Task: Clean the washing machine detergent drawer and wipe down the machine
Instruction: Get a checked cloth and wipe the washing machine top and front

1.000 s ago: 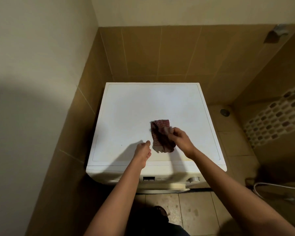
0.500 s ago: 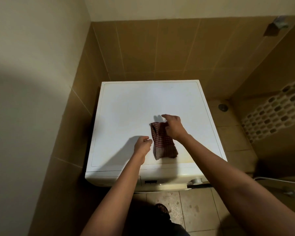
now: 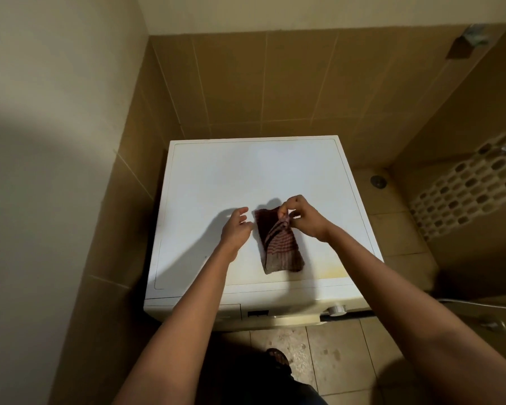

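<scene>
Right hand (image 3: 303, 217) lifted from flat on the dark red striped folded cloth (image 3: 278, 244), its far edge now pinched, left hand (image 3: 236, 228) uncurled beside it

No text, brand or number can be read. On the washing machine's (image 3: 246, 171) front edge, below the left hand (image 3: 235, 226) and the right hand (image 3: 303, 219), sits a small dark panel (image 3: 257, 313) (too small and dim to make out any characters). The cloth (image 3: 278, 249) pinched by the right hand shows only stripes.
</scene>
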Demonstrator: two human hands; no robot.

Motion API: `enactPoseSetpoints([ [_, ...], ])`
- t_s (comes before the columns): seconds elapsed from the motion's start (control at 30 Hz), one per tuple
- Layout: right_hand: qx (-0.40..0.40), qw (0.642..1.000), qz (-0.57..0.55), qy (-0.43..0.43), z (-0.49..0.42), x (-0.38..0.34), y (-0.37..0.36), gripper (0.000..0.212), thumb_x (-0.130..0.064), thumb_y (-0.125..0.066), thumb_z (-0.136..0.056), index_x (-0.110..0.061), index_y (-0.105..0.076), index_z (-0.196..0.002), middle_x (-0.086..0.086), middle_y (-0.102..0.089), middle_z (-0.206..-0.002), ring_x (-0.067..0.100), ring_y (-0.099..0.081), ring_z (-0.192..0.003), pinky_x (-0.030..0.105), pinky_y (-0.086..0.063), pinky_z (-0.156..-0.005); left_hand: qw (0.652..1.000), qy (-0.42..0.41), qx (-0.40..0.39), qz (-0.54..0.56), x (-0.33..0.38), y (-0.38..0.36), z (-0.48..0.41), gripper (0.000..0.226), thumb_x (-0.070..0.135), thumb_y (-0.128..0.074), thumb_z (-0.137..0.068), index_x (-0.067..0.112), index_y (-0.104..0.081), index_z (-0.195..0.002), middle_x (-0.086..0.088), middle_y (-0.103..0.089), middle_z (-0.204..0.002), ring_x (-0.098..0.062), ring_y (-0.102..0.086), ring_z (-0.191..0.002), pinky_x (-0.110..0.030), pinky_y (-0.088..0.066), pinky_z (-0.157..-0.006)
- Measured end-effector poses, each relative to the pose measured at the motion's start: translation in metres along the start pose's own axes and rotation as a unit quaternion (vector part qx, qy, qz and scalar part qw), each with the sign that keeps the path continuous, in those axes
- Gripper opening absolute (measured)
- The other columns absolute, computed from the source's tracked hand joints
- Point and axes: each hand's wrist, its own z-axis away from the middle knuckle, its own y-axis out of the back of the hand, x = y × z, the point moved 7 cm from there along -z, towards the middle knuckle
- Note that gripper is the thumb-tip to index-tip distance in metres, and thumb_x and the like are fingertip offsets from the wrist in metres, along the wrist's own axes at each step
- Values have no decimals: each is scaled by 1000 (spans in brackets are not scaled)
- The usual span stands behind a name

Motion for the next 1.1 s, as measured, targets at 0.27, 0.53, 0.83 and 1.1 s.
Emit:
enactPoseSetpoints([
  [0.27, -217, 919, -329, -35, 38, -20, 3, 39, 15, -38, -79, -13, -65, -81, 16, -56, -102, 28, -55, -96, 26, -51, -76, 972, -85, -204, -85, 29, -21, -5, 45, 8, -71, -85, 23, -59, -126, 3, -59, -123, -18, -53, -117, -24, -43, -91],
  [0.53, -107, 894, -419, -113, 53, 7, 46, 27, -14, -45, -90, 2, -67, -90, 15, -63, -90, 22, -60, -80, 28, -53, -75, 949, -147, -242, -142, 68, -14, 15, 32, 28, -77, -80, 8, -71, -105, -10, -73, -101, -24, -70, -97, -36, -57, -83],
  [0.83, -269, 954, -71, -114, 75, -5, 44, 19, 12, -60, -83, -5, -67, -87, 2, -69, -80, 16, -65, -77, 28, -52, -73, 916, -63, -343, -199, 80, -22, 47, 23, 17, -68, -89, 6, -69, -109, -13, -73, -102, -24, -72, -93, -30, -58, -69],
  [1.1, -154, 962, -80, -209, 69, 19, 50, 15, -7, -68, -85, -7, -67, -100, 7, -69, -94, 18, -66, -83, 27, -57, -68, 962, -1, -248, -119, 50, -19, 30, 26, 20, -70, -89, 4, -68, -109, -15, -72, -107, -24, -70, -98, -40, -59, -81],
])
